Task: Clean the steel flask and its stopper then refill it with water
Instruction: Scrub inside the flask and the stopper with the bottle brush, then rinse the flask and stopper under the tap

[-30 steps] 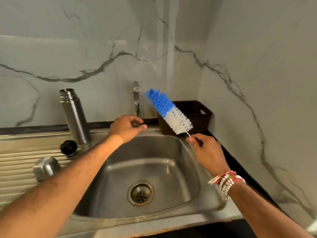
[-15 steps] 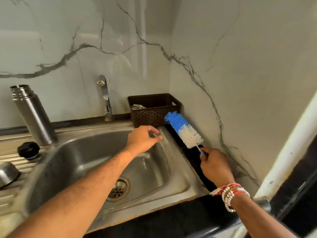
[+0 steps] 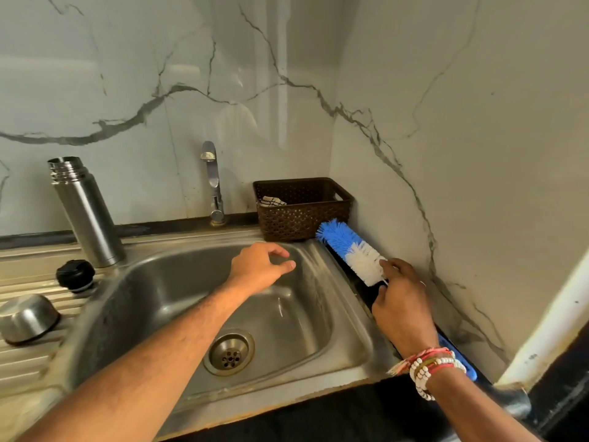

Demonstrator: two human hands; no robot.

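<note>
Over the sink (image 3: 178,282) the left hand (image 3: 258,266) hovers, fingers (image 3: 276,248) loosely curled, empty; the right hand (image 3: 402,306) rests slack fingers (image 3: 387,265) on the brush (image 3: 350,247).

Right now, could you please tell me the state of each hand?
Left hand: open, holding nothing, above the sink.
Right hand: over the bottle brush stem; grip cannot be told.

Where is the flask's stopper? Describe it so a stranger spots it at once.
Start at the steel sink; its ribbed drainboard lies left of the basin. On it, just in front of the upright steel flask, sits the stopper. It is the only black piece there: the domed cup beside it is bare steel.
</note>
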